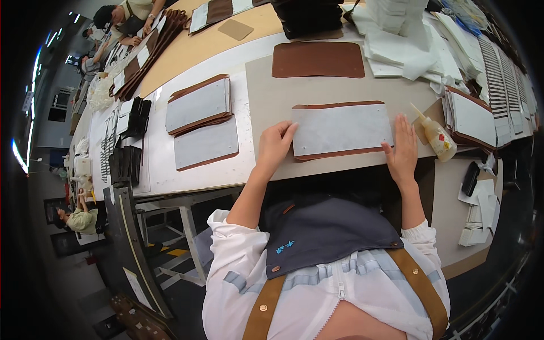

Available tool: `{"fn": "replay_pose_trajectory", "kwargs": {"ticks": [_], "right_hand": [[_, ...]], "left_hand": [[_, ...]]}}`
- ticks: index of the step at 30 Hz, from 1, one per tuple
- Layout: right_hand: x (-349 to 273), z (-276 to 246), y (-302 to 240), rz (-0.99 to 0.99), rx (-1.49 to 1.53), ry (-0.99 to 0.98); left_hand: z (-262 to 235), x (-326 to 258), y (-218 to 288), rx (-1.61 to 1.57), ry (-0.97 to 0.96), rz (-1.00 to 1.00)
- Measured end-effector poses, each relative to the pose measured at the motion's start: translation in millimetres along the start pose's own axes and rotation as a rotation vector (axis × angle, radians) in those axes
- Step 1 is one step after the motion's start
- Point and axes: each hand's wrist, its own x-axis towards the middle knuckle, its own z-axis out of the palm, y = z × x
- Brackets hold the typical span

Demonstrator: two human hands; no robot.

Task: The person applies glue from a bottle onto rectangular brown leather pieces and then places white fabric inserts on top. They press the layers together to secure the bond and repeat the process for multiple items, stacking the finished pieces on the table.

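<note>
A brown leather panel (369,151) with a pale grey sheet (340,129) over it lies flat in front of me, brown strips showing along its far and near edges. My left hand (276,144) has its fingers bent and closed at the panel's left edge. My right hand (403,144) lies open along the right edge, fingers stretched out and thumb toward the sheet. Just right of that hand, a squeeze bottle (440,140) with a thin nozzle and yellowish contents rests tilted. A bare brown leather piece (317,60) lies farther back.
To the left are a stack of grey-faced brown panels (198,105) and a single panel (207,146). More panels (470,118) are stacked at right. White sheets (405,54) and a black pile (306,17) occupy the back. A co-worker (127,22) works at far left.
</note>
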Motion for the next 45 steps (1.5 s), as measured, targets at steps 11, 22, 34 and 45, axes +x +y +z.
{"fn": "replay_pose_trajectory", "kwargs": {"ticks": [11,22,34,45], "right_hand": [[-1,3,-1,-0.004,-0.034,0.061],[2,-1,-5,0.005,-0.012,0.065],[1,-2,-5,-0.003,-0.038,0.078],[1,-4,-6,-0.009,0.039,0.114]], "left_hand": [[-58,2,-6,-0.452,-0.076,-0.173],[7,19,-2,0.051,-0.071,0.103],[-245,42,-55,0.091,0.741,0.302],[-95,132,-39,0.754,0.360,0.697]]}}
